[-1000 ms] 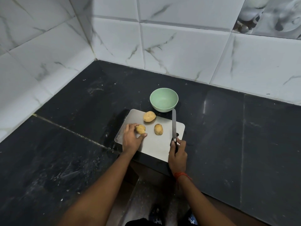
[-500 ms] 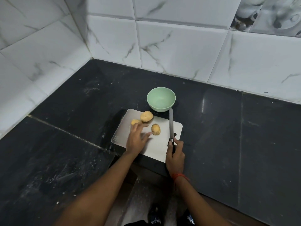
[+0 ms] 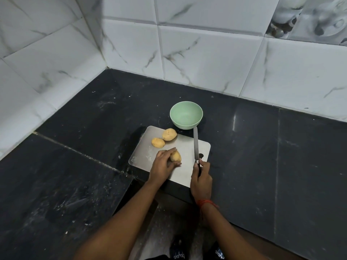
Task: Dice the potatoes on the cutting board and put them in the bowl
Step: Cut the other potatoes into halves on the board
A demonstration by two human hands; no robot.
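the left hand curls its fingers round one potato mid cutting board, while the right hand grips the knife by its handle, tip near the bowl — the round potato could roll under a first cut and drag those fingers toward the blade. the board lies by the tabletop's front edge, so hard pressure might shift it. a second potato and a third potato crowd its far left corner – the freest room is rightward.
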